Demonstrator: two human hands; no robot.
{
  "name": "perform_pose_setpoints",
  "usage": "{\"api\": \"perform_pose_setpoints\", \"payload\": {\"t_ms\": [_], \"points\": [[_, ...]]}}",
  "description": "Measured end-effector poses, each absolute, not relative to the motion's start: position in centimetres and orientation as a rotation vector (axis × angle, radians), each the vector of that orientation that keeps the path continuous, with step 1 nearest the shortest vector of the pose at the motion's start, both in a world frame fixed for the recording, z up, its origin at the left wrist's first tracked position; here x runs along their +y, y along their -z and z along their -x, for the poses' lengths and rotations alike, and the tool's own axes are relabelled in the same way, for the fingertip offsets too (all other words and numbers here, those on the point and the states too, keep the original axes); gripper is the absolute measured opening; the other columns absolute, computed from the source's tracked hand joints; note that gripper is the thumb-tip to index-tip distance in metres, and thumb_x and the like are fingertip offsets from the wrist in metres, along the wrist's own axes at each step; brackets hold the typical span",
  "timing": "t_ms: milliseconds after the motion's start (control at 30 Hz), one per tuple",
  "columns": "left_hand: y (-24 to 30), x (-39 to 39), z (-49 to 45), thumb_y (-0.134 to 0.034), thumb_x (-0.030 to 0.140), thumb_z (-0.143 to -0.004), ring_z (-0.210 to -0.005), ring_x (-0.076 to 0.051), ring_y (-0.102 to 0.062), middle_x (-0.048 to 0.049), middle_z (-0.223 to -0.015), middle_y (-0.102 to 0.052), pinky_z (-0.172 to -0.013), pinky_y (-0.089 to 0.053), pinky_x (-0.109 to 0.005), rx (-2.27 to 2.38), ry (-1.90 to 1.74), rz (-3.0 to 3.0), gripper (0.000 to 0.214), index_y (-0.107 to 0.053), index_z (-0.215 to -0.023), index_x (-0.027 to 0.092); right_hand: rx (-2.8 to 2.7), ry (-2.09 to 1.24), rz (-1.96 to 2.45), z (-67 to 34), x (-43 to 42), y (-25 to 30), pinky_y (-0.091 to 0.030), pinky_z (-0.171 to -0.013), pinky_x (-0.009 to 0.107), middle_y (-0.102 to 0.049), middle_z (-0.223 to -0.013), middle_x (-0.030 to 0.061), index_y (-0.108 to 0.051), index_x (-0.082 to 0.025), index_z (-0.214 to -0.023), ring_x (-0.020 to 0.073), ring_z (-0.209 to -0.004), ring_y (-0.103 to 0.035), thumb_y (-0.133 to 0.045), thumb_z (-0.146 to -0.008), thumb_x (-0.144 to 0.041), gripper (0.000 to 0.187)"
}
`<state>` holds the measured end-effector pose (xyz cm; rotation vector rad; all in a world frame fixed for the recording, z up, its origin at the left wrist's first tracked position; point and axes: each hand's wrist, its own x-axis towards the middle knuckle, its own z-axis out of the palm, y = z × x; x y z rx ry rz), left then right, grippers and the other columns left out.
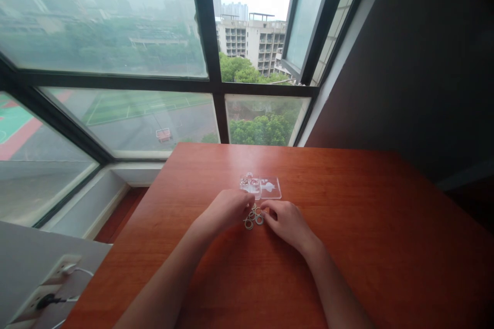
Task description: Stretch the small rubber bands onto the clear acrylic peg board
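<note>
Several small metal-looking rings lie in a loose cluster on the reddish-brown table, between my two hands. My left hand is at the cluster's left, fingers curled together and pointing down; whatever they hold, if anything, is hidden. From the right, my right hand reaches in with thumb and forefinger bent together at the edge of a ring. Just beyond the hands sits a small clear plastic box with compartments and ring-like pieces inside. Its transparent lid is folded open flat to the right, with a pale print on it. My left hand partly covers the box's near edge.
The wooden table stretches to both sides and ends at its far edge below large dark-framed windows. A wall socket with plugs is at the lower left. A dark wall rises on the right.
</note>
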<state>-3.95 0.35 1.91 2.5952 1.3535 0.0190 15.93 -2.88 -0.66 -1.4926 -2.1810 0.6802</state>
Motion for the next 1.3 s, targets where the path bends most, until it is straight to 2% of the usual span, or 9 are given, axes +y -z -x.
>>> {"api": "perform_pose_setpoints", "payload": {"t_ms": [367, 533, 767, 1033, 1300], "points": [[-2.2, 0.6, 5.1, -0.054, 0.016, -0.075, -0.064, -0.016, -0.059, -0.0017, -0.075, -0.070, -0.056, -0.035, -0.022, 1.408, 0.006, -2.488, 0.014, -0.067, -0.079, 0.022, -2.219, -0.747, 1.527, -16.0, -3.0, 0.8, -0.030, -0.057, 0.022, -0.067, -0.069, -0.0032, -0.069, -0.026, -0.084, 0.0117, -0.063, -0.058, -0.061, -0.082, -0.030, 0.010], [-2.3, 0.5, 5.1, -0.054, 0.016, -0.075, -0.063, -0.015, -0.059, -0.0014, -0.074, -0.069, -0.055, -0.035, -0.023, 1.415, -0.021, -2.481, 0.014, -0.067, -0.079, 0.023, -2.194, -0.697, 1.544, -16.2, -2.9, 0.7, -0.031, -0.058, 0.022, -0.066, -0.069, -0.0026, -0.069, -0.025, -0.085, 0.0121, -0.064, -0.058, -0.058, -0.084, -0.028, 0.012], [-2.5, 0.5, 5.1, -0.055, 0.016, -0.076, -0.063, -0.016, -0.059, -0.0011, -0.075, -0.070, -0.053, -0.032, -0.023, 1.421, -0.017, -2.493, 0.015, -0.067, -0.079, 0.024, -2.225, -0.746, 1.496, -15.6, -3.2, 0.4, -0.032, -0.058, 0.022, -0.067, -0.071, -0.0028, -0.069, -0.025, -0.086, 0.0121, -0.063, -0.058, -0.063, -0.080, -0.026, 0.008], [-2.2, 0.5, 5.2, -0.055, 0.016, -0.077, -0.063, -0.016, -0.060, -0.0007, -0.073, -0.070, -0.054, -0.032, -0.022, 1.420, -0.025, -2.474, 0.015, -0.067, -0.080, 0.024, -2.221, -0.727, 1.457, -15.7, -3.1, 0.9, -0.033, -0.061, 0.021, -0.070, -0.077, -0.0015, -0.068, -0.023, -0.085, 0.0120, -0.068, -0.059, -0.056, -0.082, -0.019, 0.012], [-3.0, 0.3, 4.8, -0.055, 0.020, -0.080, -0.058, -0.012, -0.055, -0.0008, -0.069, -0.067, -0.052, -0.029, -0.022, 1.353, -0.110, -2.443, 0.013, -0.067, -0.077, 0.021, -2.118, -0.723, 1.445, -15.7, -2.8, 1.2, -0.035, -0.059, 0.021, -0.062, -0.065, -0.0028, -0.065, -0.022, -0.084, 0.0114, -0.060, -0.055, -0.055, -0.082, -0.020, 0.011]]}}
